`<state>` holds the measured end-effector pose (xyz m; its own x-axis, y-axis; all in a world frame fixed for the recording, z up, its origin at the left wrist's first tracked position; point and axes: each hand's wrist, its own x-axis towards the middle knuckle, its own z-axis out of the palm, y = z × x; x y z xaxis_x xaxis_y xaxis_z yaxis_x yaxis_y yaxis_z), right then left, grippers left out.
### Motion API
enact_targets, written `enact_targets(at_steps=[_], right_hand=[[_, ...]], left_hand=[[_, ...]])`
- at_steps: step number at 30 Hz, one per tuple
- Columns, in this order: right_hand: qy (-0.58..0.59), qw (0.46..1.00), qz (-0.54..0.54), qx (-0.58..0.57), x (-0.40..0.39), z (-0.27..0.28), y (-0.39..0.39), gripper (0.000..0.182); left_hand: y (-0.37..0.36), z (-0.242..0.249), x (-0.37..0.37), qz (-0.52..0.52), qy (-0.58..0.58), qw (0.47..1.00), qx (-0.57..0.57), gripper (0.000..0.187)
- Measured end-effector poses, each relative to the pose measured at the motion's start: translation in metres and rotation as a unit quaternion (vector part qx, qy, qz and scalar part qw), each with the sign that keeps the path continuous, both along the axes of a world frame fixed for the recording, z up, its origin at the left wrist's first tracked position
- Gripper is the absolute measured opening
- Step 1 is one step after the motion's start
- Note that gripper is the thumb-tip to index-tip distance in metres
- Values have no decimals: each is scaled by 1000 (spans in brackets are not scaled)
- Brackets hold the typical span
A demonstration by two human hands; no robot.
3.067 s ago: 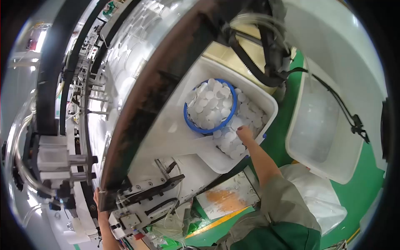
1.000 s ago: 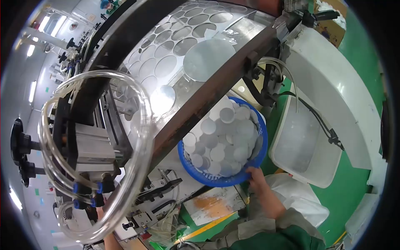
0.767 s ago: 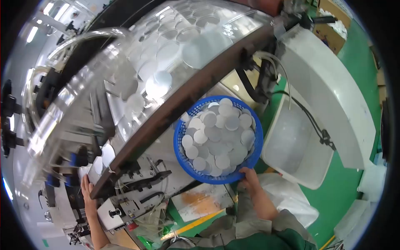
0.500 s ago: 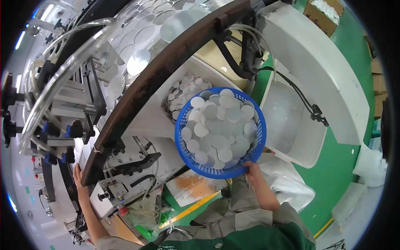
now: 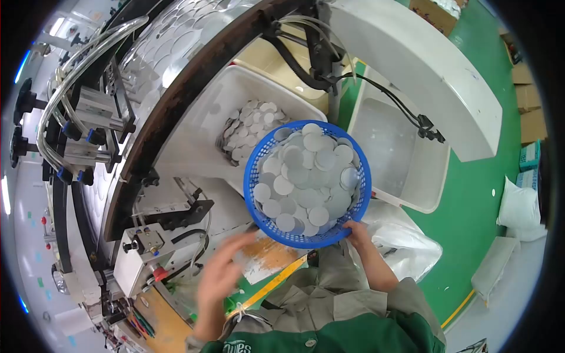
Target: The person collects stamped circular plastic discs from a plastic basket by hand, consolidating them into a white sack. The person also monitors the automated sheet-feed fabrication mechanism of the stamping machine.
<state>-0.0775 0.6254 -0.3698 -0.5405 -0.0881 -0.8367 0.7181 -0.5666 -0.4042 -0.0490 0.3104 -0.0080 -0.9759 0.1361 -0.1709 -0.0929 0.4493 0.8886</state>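
Note:
A blue perforated basket (image 5: 249,187) full of thin round grey discs (image 5: 306,176) is held in front of my body. My right hand (image 5: 358,236) grips its lower right rim. To the left of the basket, my left hand (image 5: 225,267) is in the air, blurred by motion, with its fingers apart and nothing seen in it. Behind the basket, a white bin (image 5: 226,88) holds a pile of similar discs (image 5: 253,126). The basket overlaps the front of that bin.
The dark curved edge of a machine table (image 5: 194,76) runs across the upper left. Clamps and clear tubes (image 5: 88,59) stand at left. Beside the basket are a white tub (image 5: 406,153), a hanging cable (image 5: 406,112) and a plastic bag (image 5: 406,241).
My left hand has left the table edge at the far left and moved right toward the basket. The view has shifted a little; my right hand keeps its grip on the rim.

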Motion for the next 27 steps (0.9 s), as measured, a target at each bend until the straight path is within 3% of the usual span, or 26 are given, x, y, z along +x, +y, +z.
enact_targets(at_steps=[1, 2, 4, 6, 7, 8, 9, 12, 17, 19, 21, 22, 25, 27], right_hand=[[-10, 1000, 4, 3, -2, -3, 4, 21], [23, 1000, 6, 7, 0, -10, 5, 24], [25, 998, -20, -45, -3, 18, -1, 25], [46, 999, -28, -8, 1, 5, -4, 23], [52, 998, -9, -22, 8, -13, -1, 21], [49, 999, -14, -9, 7, -5, -2, 20], [50, 999, -12, -4, 9, 10, -7, 19], [46, 999, -22, 5, 26, 46, -6, 20], [120, 989, -91, 14, 121, 111, 23, 27], [48, 994, -102, -10, 167, 158, 49, 34], [54, 991, -118, -15, 216, 178, 73, 42], [62, 987, -144, 19, 237, 201, 80, 46], [30, 977, -191, 90, 304, 244, 105, 58], [29, 967, -229, 110, 338, 274, 117, 65]], left_hand=[[16, -81, -3, 59, -41, 996, -54, 63], [12, -160, -5, 108, 9, 982, -155, 75], [-32, -313, 0, 329, -59, 910, -244, 82], [-59, -375, -3, 430, 34, 861, -269, 74], [-68, -367, -4, 436, -113, 893, 6, 66], [-75, -359, -8, 413, -259, 830, 269, 58], [-78, -367, -1, 400, -277, 831, 269, 58], [-78, -360, 5, 356, -173, 863, 316, 44], [-49, -279, 58, 318, -169, 868, 341, 42], [-34, -250, 74, 286, -180, 884, 323, 42], [2, -205, 71, 293, -216, 837, 410, 51], [16, -204, 66, 276, -217, 859, 373, 67], [59, -204, 45, 185, -244, 871, 385, 76], [94, -221, 31, 156, -302, 854, 394, 61]])
